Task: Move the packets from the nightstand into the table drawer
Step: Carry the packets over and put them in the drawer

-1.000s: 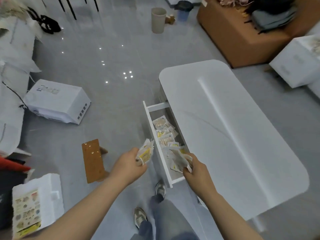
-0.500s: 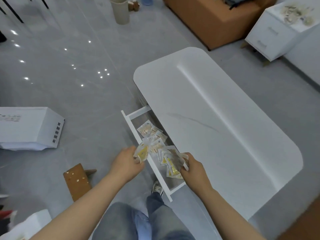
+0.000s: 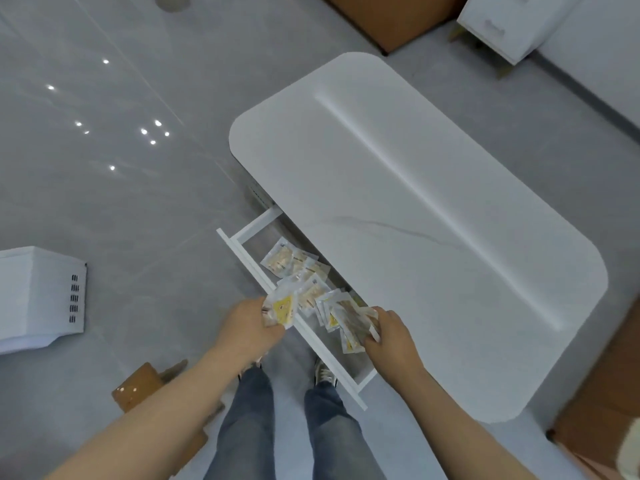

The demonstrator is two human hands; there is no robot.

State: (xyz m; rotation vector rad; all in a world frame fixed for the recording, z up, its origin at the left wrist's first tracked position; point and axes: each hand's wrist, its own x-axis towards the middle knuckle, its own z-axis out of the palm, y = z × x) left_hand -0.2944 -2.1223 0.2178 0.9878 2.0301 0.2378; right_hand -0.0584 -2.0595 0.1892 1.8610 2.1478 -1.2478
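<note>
The white table [image 3: 433, 209] has its drawer [image 3: 242, 251] pulled out toward me, with several clear packets of yellow and beige contents [image 3: 294, 265] lying inside. My left hand [image 3: 249, 323] grips a small bunch of packets [image 3: 282, 306] right over the drawer's front rail. My right hand [image 3: 391, 334] holds a fanned bunch of packets [image 3: 346, 317] low inside the drawer. The white nightstand [image 3: 502, 26] stands at the top right, its top cut off by the frame.
A white appliance [image 3: 38, 299] lies on the grey floor at the left. A brown wooden piece [image 3: 138, 389] lies near my left leg. A tan sofa [image 3: 388, 15] sits at the top, and a brown box [image 3: 602, 403] at the right.
My view has tilted down and shifted. My left hand's packets have moved right, from beside the drawer to over its rail. My right hand stays in the drawer with its bunch.
</note>
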